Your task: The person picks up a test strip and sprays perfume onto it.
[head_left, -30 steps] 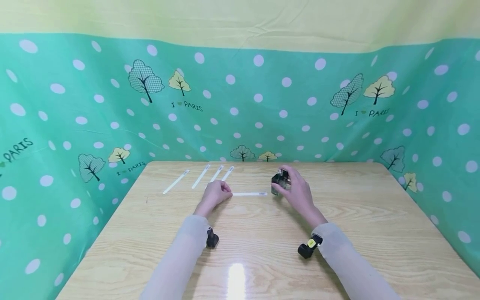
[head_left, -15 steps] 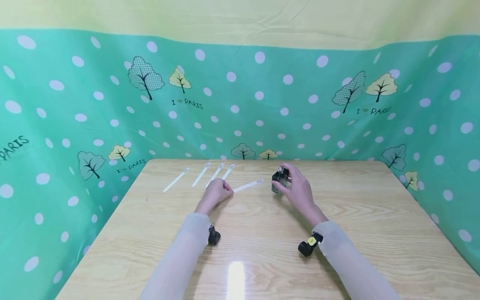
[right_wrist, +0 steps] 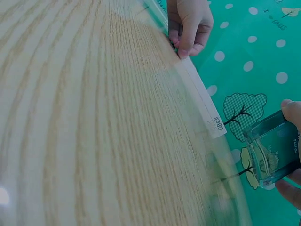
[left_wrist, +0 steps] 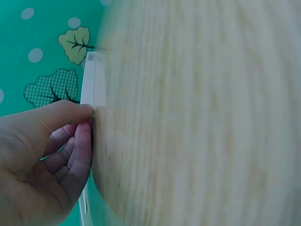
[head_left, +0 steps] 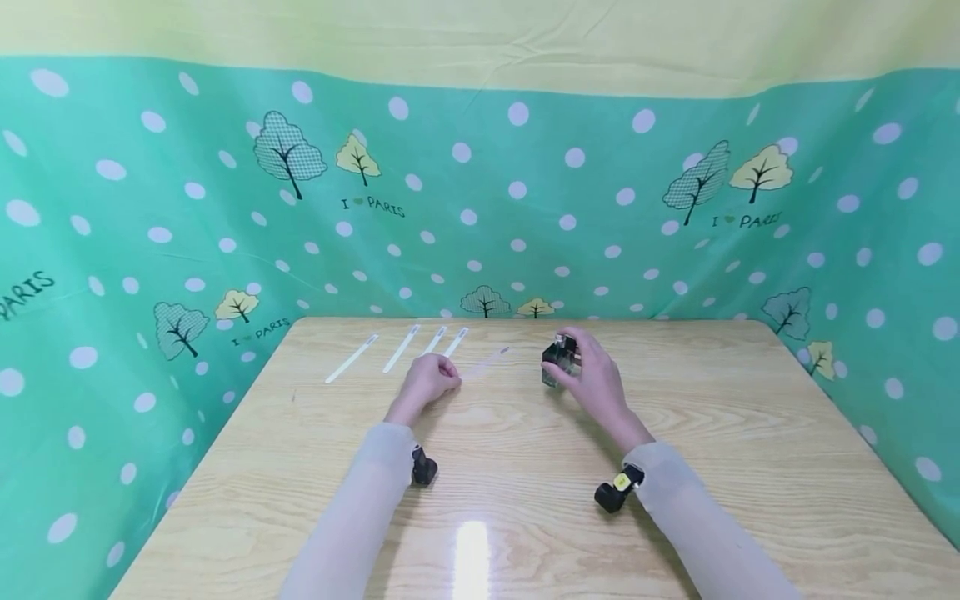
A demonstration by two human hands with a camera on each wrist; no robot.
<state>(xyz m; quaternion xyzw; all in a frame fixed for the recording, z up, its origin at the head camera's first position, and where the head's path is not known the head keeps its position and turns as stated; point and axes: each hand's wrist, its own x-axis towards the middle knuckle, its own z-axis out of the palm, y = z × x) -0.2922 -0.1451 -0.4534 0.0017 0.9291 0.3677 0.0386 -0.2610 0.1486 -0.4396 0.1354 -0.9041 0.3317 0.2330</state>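
My left hand point(head_left: 426, 379) pinches one end of a thin white paper test strip point(right_wrist: 202, 101) between thumb and fingers. The strip's free end, marked with small print, points away to the far right and looks blurred in the head view. My right hand point(head_left: 600, 387) grips a dark, clear-sided glass perfume bottle point(head_left: 557, 364) with fingers and thumb around it. In the right wrist view the bottle point(right_wrist: 273, 151) shows faint lettering, and only parts of that hand show at the edge. A gap separates the strip from the bottle.
Several more white paper strips point(head_left: 352, 358) lie on the wooden table point(head_left: 675, 467) at its far left, some just beyond my left hand. A green dotted curtain point(head_left: 517, 225) hangs behind the table and along both sides.
The strip in my left hand has swung: its free end pointed right near the bottle and now angles up and away. The left hand shifted slightly left; the right hand with the bottle stayed put.
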